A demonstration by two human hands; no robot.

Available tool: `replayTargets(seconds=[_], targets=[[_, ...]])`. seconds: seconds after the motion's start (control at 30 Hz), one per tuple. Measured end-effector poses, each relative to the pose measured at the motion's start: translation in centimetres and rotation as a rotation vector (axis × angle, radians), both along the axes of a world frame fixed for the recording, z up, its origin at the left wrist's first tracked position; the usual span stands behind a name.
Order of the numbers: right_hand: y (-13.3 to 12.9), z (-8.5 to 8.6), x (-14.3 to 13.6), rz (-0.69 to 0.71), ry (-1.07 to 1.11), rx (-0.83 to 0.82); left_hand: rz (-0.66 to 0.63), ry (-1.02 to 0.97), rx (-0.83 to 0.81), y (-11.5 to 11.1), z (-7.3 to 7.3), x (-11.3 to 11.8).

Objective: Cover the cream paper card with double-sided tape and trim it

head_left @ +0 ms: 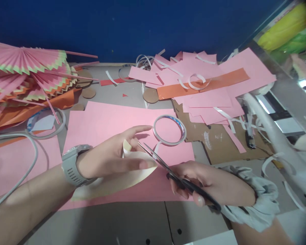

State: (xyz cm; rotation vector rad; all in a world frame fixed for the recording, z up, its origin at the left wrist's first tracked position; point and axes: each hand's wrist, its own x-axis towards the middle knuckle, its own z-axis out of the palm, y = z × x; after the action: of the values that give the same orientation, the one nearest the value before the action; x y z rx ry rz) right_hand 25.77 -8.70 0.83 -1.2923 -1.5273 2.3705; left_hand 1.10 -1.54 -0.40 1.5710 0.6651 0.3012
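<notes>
My left hand [112, 153] pinches a pale cream paper strip [117, 184] between thumb and fingers; part of the strip curls up behind the thumb. My left index finger reaches to the edge of a roll of double-sided tape [183, 131]. From the roll, a short white tail of tape [157, 148] runs down toward the strip's end. In my right hand [197, 177] is a pair of black-handled scissors [165, 165], its blades slightly apart across the tape tail. Beneath both hands lies a large pink paper sheet [104, 119].
Pleated pink paper fans [28, 68] lie at the far left, near another tape roll [63, 124]. Pink sheets [209, 102] with an orange strip [173, 91] and white scraps are heaped at the back right. A black cutter [250, 137] rests on brown cardboard [224, 146].
</notes>
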Motion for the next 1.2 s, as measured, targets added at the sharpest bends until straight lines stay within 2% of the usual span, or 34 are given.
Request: replayTargets(seconds=[0.13,0.27,0.5,0.7,0.97,1.2], targets=[[0.0,0.0,-0.1,0.009,0.0,0.053,0.091,0.102,-0.073,-0.6,0.8,0.6],[0.0,-0.1,0.0,0.02,0.014,0.091,0.123,0.133,-0.097,-1.1,1.2,1.2],[0.2,0.1,0.0,0.026,-0.003,0.042,0.087,0.066,-0.056,-1.0,0.7,0.9],[0.3,0.1,0.0,0.02,0.0,0.03,0.104,0.081,-0.149,-1.0,0.2,1.0],[-0.1,-0.2,0.1,-0.037,-0.004,0.005,0.102,0.075,-0.189,-0.9,0.4,0.7],[-0.1,-0.1,0.1,-0.017,0.013,0.013,0.047,0.044,-0.158,-0.7,0.6,0.7]])
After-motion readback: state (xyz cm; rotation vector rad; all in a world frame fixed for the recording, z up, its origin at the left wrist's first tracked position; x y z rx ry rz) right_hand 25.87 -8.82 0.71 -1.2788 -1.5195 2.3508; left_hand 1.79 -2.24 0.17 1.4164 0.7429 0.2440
